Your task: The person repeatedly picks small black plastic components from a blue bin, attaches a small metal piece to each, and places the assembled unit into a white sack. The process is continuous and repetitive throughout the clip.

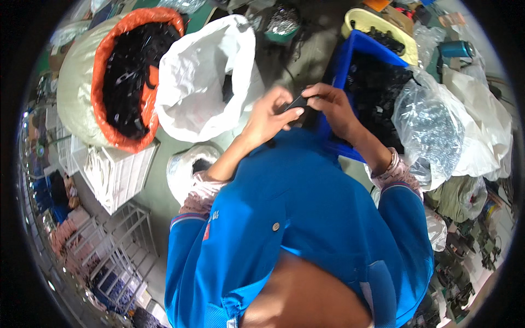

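A small flat black piece (296,104), seemingly plastic, is held between my two hands in front of my body. The thumb and fingers of my left hand (272,113) pinch its left end; that hand is slightly blurred. At its upper right end, my right hand (332,107) grips it with bent fingers. Right beside my right hand stands a blue bin (340,71) filled with many black parts (372,87). To the left of my left hand, a white sack (191,82) gapes wide, with something dark inside it.
An orange-lined sack (98,98) of black pieces stands far left. Below the white sack is a smaller white bag (179,174). A pale yellow tub (407,41) sits behind the bin; clear plastic bags (429,128) lie on the right. A metal rack (117,257) is at lower left.
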Motion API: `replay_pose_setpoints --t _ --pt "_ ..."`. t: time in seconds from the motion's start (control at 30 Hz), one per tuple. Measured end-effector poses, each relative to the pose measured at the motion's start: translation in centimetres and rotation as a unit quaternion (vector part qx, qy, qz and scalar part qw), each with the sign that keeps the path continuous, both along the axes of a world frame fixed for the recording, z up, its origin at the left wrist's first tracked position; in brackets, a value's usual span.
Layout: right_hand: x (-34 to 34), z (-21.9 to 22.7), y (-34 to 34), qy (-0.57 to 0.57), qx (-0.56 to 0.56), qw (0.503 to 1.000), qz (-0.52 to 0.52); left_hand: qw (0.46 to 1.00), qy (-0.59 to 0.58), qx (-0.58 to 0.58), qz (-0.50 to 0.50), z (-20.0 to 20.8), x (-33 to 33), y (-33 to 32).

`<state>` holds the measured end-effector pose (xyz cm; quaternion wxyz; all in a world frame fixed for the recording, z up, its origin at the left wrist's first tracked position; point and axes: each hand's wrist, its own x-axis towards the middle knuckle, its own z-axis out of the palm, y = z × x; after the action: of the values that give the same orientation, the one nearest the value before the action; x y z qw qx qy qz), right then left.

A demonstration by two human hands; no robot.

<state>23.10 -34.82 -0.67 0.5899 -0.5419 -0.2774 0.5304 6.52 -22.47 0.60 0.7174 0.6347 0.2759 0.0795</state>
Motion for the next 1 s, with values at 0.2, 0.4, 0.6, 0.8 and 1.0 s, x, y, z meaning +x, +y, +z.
replay_pose_setpoints --t 0.2,0.4,0.6,0.8,1.0 --pt "12.4 3.2 3.0 -0.216 -0.015 0.976 0.019 0.998 -0.024 0.036 0.042 -0.5 -0.2 0.1" --pt "32.3 -6.3 7.9 -0.455 -0.13 0.875 -0.101 0.991 -0.06 0.065 0.096 -0.5 -0.7 -0.9" --pt "32.3 -10.6 11.7 -0.624 -0.229 0.747 0.007 0.976 -0.105 0.076 0.174 -0.7 -2.2 -1.2" --pt "31.8 -2.6 8.4 -0.273 -0.121 0.951 -0.079 0.968 -0.135 0.033 0.211 -0.5 -2.7 2.3" --pt "18.2 5.8 5.8 -0.052 0.051 0.997 -0.022 0.977 -0.142 0.093 0.132 1.5 0.1 6.1"
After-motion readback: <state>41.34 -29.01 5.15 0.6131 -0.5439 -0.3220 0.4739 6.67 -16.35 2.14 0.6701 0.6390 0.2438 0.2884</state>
